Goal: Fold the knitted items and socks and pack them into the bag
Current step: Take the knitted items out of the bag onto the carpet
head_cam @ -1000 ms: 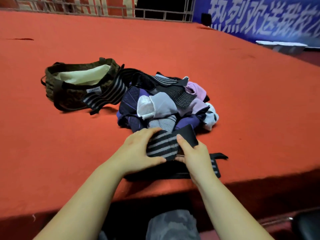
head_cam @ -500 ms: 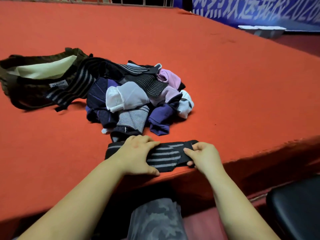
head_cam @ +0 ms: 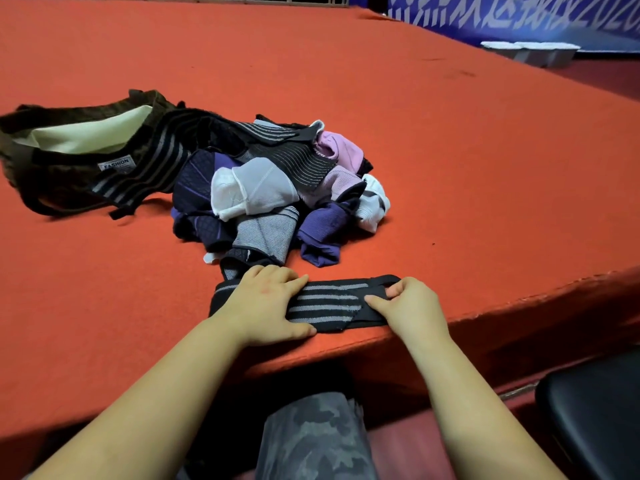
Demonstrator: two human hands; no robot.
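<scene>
— Where is the striped band (head_cam: 329,304)?
— Flat at the near edge of the red table (head_cam: 450,161), just in front of the sock pile (head_cam: 277,195).
— And the hands?
— The left hand (head_cam: 266,306) presses on it with straight fingers; the right hand (head_cam: 408,306) pinches its right end.
— The bag (head_cam: 69,157)?
— Open, at the far left beside the pile.

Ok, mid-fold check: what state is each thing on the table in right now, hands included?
Striped black band: laid flat along the table's near edge, partly folded.
Left hand: flat, pressing the band's left part.
Right hand: pinching the band's right end.
Bag: open, lying on its side, pale lining showing.
Sock pile: heaped, unfolded, outside the bag.
</scene>
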